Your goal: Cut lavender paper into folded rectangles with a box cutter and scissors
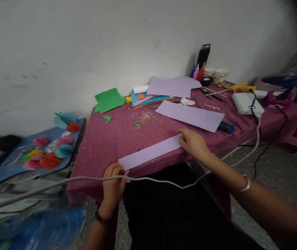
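Note:
A long strip of light purple paper (150, 152) lies slantwise along the front of the table. My left hand (114, 180) is closed on its lower left end, the thumb at the table's edge. At the upper right end, my right hand (194, 144) pinches the strip between thumb and fingers. Just behind it rests a wider purple paper piece (191, 114), partly over a dark blue object (226, 127) whose kind I cannot make out. Further back, larger purple sheets (167, 86) lie on a blue packet (135, 100).
Green paper (109, 100), small scraps (146, 117) and crumpled white tissue (187, 101) lie on the checked tablecloth (93, 149). At the right stand paper cups (221, 74) and a white box (247, 103) with cables. A white cable (161, 180) crosses before me. Paper fruit shapes (50, 160) sit left.

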Motion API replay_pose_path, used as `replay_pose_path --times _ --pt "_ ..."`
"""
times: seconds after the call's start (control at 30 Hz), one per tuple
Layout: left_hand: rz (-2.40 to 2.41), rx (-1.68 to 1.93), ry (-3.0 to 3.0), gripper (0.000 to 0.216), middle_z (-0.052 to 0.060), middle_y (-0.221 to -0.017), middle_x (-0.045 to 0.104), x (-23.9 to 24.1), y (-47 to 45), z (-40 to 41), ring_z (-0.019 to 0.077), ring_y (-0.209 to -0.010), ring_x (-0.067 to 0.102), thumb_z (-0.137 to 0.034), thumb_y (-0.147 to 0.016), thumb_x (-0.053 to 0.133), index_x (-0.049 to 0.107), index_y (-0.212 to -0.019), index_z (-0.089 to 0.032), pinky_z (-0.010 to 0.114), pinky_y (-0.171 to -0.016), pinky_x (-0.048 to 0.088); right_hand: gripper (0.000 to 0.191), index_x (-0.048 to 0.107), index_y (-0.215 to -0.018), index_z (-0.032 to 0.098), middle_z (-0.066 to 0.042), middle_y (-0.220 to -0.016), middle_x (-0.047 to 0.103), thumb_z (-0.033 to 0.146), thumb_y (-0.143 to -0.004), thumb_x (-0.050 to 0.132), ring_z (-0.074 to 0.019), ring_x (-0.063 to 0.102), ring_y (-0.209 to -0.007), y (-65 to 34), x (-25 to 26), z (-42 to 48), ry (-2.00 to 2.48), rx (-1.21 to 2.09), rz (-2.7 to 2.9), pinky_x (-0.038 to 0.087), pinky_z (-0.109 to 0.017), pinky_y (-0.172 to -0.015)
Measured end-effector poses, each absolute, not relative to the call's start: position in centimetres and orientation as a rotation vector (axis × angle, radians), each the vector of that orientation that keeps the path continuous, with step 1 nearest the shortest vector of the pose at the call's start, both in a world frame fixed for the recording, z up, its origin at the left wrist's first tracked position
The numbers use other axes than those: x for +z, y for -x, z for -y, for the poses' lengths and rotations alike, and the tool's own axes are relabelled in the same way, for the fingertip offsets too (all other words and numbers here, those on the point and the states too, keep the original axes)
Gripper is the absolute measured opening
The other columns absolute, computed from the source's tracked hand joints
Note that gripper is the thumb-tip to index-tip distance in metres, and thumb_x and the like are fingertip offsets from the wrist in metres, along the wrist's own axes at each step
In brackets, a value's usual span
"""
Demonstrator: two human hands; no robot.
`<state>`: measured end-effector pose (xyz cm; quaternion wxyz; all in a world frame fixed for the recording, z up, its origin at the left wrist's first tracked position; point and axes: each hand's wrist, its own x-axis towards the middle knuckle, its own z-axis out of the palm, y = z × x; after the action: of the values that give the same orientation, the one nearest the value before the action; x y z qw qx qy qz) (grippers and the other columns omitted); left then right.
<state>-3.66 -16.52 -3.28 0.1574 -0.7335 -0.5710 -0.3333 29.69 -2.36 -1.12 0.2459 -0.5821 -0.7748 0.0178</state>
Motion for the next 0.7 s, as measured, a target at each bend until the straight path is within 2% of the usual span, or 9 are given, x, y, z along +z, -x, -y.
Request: replay_pose_path --times 0.07,0.23,0.7 --pt "1.621 -0.965 2.089 0.012 0.008 -0.094 0.061 -3.4 3.68 16.55 0.0219 -0.089 0.057 -0.022 -0.082 0.066 0.056 -0.086 -0.018 0.037 -0.08 0.048 0.035 0.061 -0.118 0.015 -0.011 -0.112 0.069 0.017 -0.087 0.045 -0.0281 0.066 -0.098 -29.71 -1.15 2.36 1.583 0.054 2.116 0.051 -0.038 -0.085" --pt "1.581 -0.921 2.125 0.022 0.009 -0.102 0.059 -3.56 3.74 16.66 0.0226 -0.095 0.056 -0.018 -0.083 0.064 0.063 -0.105 -0.02 0.039 -0.084 0.048 0.035 0.061 -0.118 0.015 -0.011 -0.113 0.068 0.017 -0.087 0.045 -0.0272 0.066 -0.099 -29.74 -1.17 2.39 1.558 0.051 2.108 0.05 -0.038 -0.086" --pt "1.587 -0.903 2.154 0.024 0.009 -0.103 0.058 -3.89 4.42 16.61 0.0228 -0.097 0.056 -0.021 -0.084 0.062 0.066 -0.108 -0.023 0.04 -0.085 0.049 0.035 0.061 -0.118 0.016 -0.011 -0.111 0.069 0.016 -0.087 0.046 -0.0263 0.065 -0.097 -29.62 -0.88 2.47 1.582 0.057 2.12 0.049 -0.036 -0.085"
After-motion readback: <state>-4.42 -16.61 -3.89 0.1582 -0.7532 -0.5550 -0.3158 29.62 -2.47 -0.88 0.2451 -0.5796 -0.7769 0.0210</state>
